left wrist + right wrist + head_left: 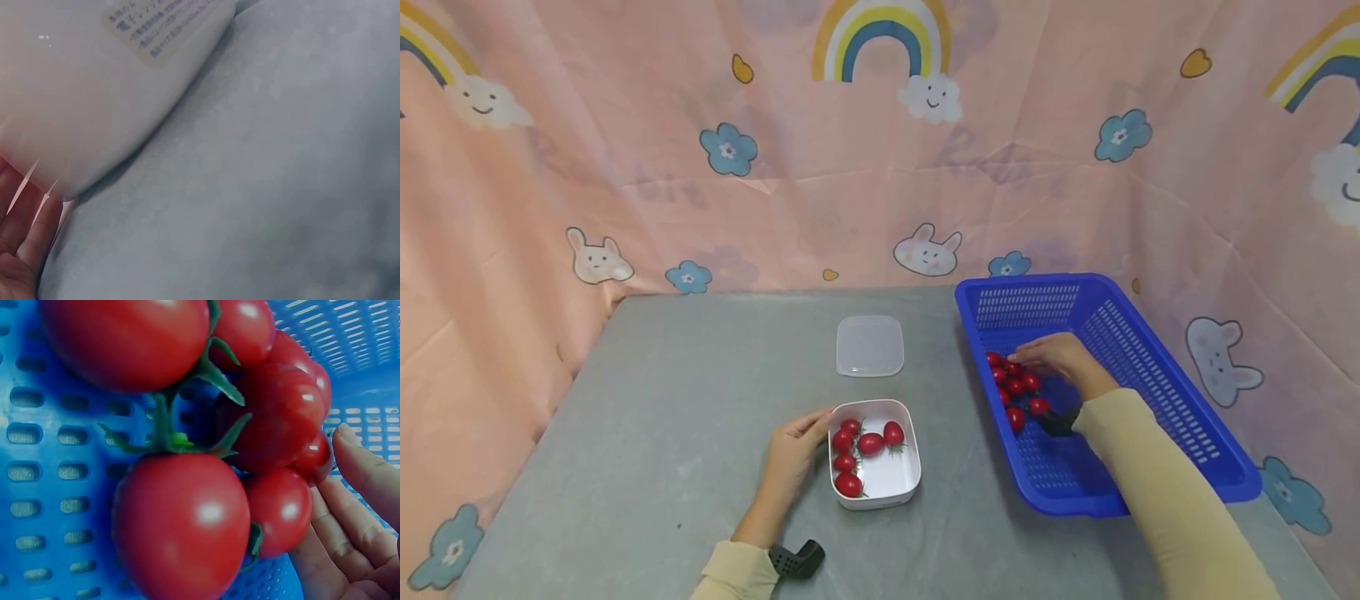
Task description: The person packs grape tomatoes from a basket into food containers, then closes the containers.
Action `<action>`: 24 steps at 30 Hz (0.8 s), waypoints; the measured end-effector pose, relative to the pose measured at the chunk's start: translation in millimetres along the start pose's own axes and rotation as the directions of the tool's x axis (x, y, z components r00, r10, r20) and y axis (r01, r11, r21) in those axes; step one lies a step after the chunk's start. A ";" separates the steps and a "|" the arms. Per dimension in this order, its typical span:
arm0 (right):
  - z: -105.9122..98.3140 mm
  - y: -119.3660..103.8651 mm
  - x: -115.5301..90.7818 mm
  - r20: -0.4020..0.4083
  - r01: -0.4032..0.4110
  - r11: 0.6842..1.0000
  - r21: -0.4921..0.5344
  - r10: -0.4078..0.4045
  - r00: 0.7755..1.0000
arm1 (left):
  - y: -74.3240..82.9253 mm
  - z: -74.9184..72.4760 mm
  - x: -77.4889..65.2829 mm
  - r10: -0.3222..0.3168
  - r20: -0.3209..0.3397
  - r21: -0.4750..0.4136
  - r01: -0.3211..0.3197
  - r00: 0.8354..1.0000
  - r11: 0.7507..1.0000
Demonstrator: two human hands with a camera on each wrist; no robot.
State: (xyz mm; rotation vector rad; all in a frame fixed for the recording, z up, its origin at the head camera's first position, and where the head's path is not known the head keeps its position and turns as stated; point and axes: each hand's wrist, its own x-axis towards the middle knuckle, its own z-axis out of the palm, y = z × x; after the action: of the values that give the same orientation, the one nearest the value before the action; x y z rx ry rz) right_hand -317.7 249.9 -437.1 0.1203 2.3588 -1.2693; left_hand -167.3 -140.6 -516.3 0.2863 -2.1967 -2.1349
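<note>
My left hand is at the left side of a white square container, its thumb at the rim. In the left wrist view, fingers lie against the container's outer wall. Several cherry tomatoes with green stems sit inside it, mostly along the left. My right hand reaches into a blue basket, over a cluster of cherry tomatoes by its left wall. In the right wrist view, thumb and fingers are spread around the cluster's far end, fingertips right at a small tomato.
A translucent square lid lies on the grey table behind the container. The basket's perforated walls rise around the right hand. A pink patterned curtain hangs along the table's back and sides.
</note>
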 end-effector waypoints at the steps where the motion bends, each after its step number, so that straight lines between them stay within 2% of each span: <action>1: -0.1 -0.3 0.3 0.001 0.003 1.000 -0.010 -0.003 1.000 | 0.0 0.1 0.1 0.002 0.001 0.000 -0.002 1.000 1.000; 8: 2.4 -3.3 -0.1 -0.018 0.031 0.998 -0.058 -0.032 0.999 | -0.5 0.1 -0.4 0.014 0.005 0.005 -0.014 1.000 1.000; 20: 2.5 -7.1 -1.5 -0.107 0.002 1.000 -0.014 -0.003 0.994 | -1.6 1.1 0.8 0.019 -0.001 -0.030 -0.019 1.000 0.999; 24: 0.5 -13.1 -4.6 -0.140 0.033 0.999 0.031 -0.028 0.990 | -1.8 1.2 1.7 0.028 -0.005 -0.029 -0.028 1.000 0.999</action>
State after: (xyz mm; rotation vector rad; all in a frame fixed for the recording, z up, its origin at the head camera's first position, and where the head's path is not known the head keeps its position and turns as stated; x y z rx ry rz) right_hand -317.1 242.7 -425.3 0.1901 2.4661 -1.3552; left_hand -169.0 -139.8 -518.3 0.2571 -2.1515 -2.1474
